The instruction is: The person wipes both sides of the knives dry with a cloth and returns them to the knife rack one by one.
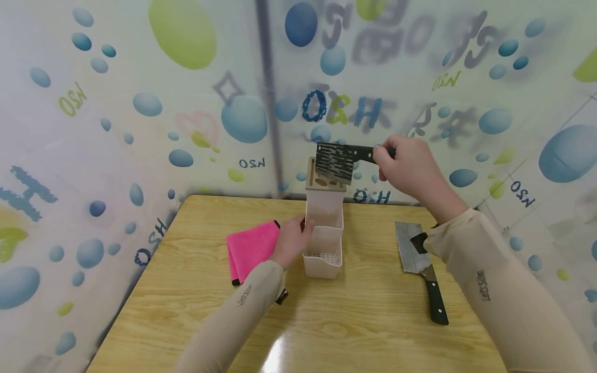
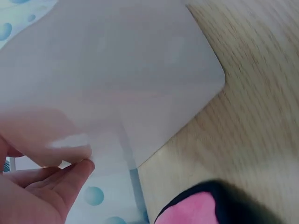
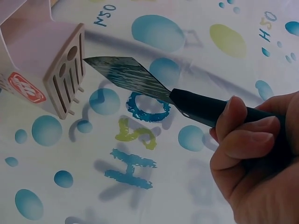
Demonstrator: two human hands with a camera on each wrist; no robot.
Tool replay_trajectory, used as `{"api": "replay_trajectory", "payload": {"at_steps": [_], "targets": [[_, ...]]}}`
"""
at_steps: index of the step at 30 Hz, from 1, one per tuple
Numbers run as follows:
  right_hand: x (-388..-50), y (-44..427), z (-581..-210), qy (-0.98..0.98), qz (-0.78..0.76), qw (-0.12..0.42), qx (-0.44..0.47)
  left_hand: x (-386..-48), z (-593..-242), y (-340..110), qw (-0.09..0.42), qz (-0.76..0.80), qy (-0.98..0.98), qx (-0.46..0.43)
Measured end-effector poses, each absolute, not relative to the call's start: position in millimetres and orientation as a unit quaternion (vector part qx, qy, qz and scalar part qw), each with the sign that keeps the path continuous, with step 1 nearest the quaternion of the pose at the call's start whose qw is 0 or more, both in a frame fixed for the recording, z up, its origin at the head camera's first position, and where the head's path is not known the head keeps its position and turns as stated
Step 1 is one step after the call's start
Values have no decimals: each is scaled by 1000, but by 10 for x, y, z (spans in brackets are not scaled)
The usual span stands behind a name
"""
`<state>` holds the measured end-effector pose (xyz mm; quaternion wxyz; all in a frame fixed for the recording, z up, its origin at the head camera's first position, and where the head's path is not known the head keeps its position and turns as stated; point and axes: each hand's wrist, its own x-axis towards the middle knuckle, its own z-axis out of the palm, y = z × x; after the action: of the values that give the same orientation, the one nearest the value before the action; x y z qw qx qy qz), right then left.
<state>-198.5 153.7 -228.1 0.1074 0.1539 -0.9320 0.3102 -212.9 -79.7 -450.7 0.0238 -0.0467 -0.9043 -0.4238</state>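
- Right hand (image 1: pixel 408 161): gripping dark cleaver (image 1: pixel 335 161) above rack (image 1: pixel 325 205); blade not yet entering.
- Left hand (image 1: pixel 293 241): pinching rack's side.
- Grey cleaver (image 1: pixel 410 254): lying unracked, right of rack.

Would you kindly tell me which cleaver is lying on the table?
The grey-bladed cleaver, to the right of the pale holder; the dark, streaked cleaver is instead held up by its handle in the right hand.

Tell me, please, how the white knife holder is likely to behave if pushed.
The knife holder would probably tip fairly easily, being tall above a small base. Its thin, plastic-looking walls suggest it is light for its size. Its smooth, shiny side, where the left hand touches it, may feel slippery.
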Motion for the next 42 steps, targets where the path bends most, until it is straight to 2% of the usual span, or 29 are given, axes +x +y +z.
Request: {"api": "replay_trajectory", "payload": {"at_steps": [9, 16, 42], "targets": [[-2066, 1478, -2187, -938, 306, 80, 141, -2104, -4576, -767, 10, -481, -876, 12], [-2123, 1418, -2138, -941, 298, 70, 144, -2088, -4584, -754, 43, -473, -880, -1], [-2379, 1075, -1886, -963, 240, 17, 125, -2043, -4590, -747, 36, -499, -866, 21]]}}
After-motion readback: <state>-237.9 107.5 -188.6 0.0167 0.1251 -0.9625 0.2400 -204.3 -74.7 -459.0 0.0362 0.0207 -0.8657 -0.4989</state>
